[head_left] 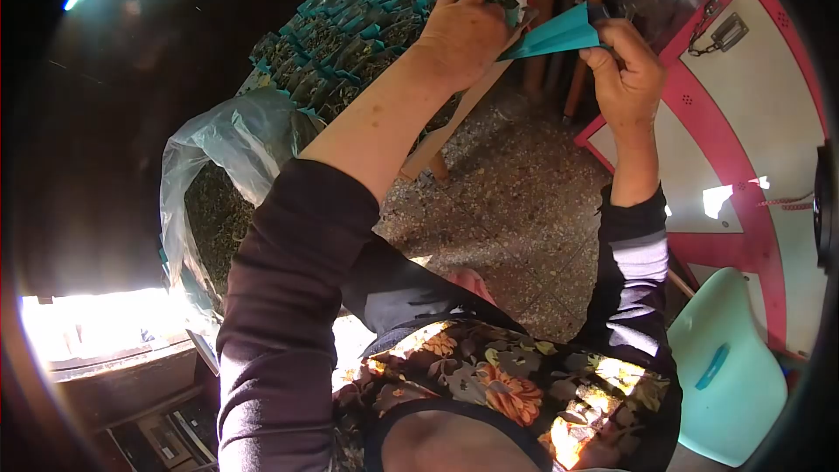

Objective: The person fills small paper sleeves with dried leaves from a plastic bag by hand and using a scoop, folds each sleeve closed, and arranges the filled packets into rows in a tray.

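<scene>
My right hand (627, 74) pinches the wide end of a folded teal sheet (559, 33) between thumb and fingers. The sheet narrows toward my left hand (468, 31), which is curled over the near right edge of a heap of small teal packets (350, 31). Dry, dark green leafy bits show among the packets. Most of my left fingertips are hidden, so I cannot make out what they grip. Below that hand runs a tan edge strip (454, 127), sloping down to the left.
A clear plastic bag (232, 127) drapes over more leafy material at the left. Speckled floor (489, 218) lies below. A pink-and-white cabinet door (734, 114) with a latch stands at the right, above a mint-green plastic seat (730, 376).
</scene>
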The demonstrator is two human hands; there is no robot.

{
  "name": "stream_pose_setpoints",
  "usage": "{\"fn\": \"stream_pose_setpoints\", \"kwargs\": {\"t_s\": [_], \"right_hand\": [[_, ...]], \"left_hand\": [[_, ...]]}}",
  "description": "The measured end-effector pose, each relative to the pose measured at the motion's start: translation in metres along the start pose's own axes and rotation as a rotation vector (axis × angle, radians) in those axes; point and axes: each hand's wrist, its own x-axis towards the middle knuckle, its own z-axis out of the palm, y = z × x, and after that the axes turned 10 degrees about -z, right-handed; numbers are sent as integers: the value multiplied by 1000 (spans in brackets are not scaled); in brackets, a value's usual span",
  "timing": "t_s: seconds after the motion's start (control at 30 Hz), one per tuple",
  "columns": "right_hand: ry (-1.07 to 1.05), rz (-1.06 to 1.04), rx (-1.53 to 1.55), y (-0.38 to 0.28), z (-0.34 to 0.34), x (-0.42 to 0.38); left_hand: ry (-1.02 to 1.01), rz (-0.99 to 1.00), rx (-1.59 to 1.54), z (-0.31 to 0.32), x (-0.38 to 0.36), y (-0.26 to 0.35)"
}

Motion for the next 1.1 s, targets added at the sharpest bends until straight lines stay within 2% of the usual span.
{"fn": "stream_pose_setpoints", "kwargs": {"t_s": [0.07, 0.23, 0.33, 0.43, 0.5, 0.63, 0.77, 0.83, 0.87, 1.0, 1.1], "right_hand": [[-13, -71, 36, 7, 6, 1], [-72, -66, 49, 6, 21, 10], [-101, -91, 34, 9, 31, 12], [-149, -117, 40, 11, 41, 13], [-173, -126, 58, 11, 46, 13], [-247, -114, 49, 7, 55, 15], [-324, -117, 16, 3, 62, 20], [-336, -125, 17, 3, 65, 21], [-348, -120, 9, 3, 66, 22], [-378, -131, 11, 4, 72, 24], [-410, -150, 5, 10, 77, 22]], "left_hand": [[-18, -5, -5, -1, -2, -3], [-21, -25, 42, 6, -1, -6], [55, 15, 35, 9, -1, -9], [43, -39, 22, 7, -1, -11], [-24, -70, -75, 6, -1, -13], [-10, -125, -75, 11, -1, -15], [-82, -187, -243, 8, -5, -19], [-64, -166, -309, 6, -7, -20], [-135, -193, -334, 5, -5, -22], [-52, -152, -376, 14, -4, -32], [-112, -155, -425, 12, -1, -36]]}}
